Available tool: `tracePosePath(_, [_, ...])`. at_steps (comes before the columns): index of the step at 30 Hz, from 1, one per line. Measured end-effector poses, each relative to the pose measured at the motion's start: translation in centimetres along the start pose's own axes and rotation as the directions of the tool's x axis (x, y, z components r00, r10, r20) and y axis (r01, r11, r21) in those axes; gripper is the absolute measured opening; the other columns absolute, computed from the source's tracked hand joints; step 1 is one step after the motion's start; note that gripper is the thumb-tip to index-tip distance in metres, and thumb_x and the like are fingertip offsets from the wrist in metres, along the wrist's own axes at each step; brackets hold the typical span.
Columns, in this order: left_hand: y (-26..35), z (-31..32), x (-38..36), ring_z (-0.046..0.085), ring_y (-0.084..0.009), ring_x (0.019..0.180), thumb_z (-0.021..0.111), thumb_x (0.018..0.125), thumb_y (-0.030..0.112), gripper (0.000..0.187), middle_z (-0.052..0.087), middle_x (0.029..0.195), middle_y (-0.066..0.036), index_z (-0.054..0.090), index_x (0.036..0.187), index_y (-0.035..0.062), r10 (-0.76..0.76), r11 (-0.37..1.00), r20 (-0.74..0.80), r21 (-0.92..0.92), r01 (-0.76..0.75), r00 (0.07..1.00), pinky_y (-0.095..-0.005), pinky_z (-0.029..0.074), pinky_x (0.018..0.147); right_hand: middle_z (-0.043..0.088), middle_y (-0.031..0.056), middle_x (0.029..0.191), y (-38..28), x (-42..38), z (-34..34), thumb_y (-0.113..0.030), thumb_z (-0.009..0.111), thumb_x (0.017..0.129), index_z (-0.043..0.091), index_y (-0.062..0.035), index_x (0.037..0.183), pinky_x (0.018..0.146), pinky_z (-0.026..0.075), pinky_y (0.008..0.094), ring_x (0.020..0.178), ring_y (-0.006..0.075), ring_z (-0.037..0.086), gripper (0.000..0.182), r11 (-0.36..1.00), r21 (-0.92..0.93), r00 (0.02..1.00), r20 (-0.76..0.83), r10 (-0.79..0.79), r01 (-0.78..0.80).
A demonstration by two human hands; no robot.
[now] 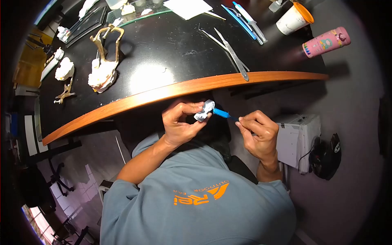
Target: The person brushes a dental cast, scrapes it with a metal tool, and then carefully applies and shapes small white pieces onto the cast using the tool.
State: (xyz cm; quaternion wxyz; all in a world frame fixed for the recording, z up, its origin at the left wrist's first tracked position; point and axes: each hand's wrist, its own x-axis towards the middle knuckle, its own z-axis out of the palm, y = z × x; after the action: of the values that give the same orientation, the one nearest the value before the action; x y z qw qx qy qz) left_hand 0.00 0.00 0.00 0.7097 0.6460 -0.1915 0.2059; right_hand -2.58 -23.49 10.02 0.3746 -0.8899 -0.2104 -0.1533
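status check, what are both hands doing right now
Left hand shut on small white plaster piece. Right hand pinching blue-handled tool, tip at the piece. Both held just below the desk edge; nothing between them.

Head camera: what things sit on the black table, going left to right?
White lump → gold frame → paper → tweezers → blue pen → cup → pink bottle.
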Motion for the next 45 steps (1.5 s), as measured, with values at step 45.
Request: tracePosePath(45, [1.3,0.1,-0.3,0.073,-0.0258,0.117,0.087,0.079,-0.013,0.041,0.074,0.114,-0.017,0.062,0.11,-0.0017,-0.178,0.938,-0.026,-0.306,0.162,0.984,-0.0476,0.06,0.108,0.071,0.0091,0.079,-0.4,0.5,-1.6,0.005,0.085,0.08,0.077,0.0022,0.085,0.05,0.042,0.0244,0.061,0.0111,0.063,0.01,0.994,0.035,0.993,-0.061,0.101,-0.099])
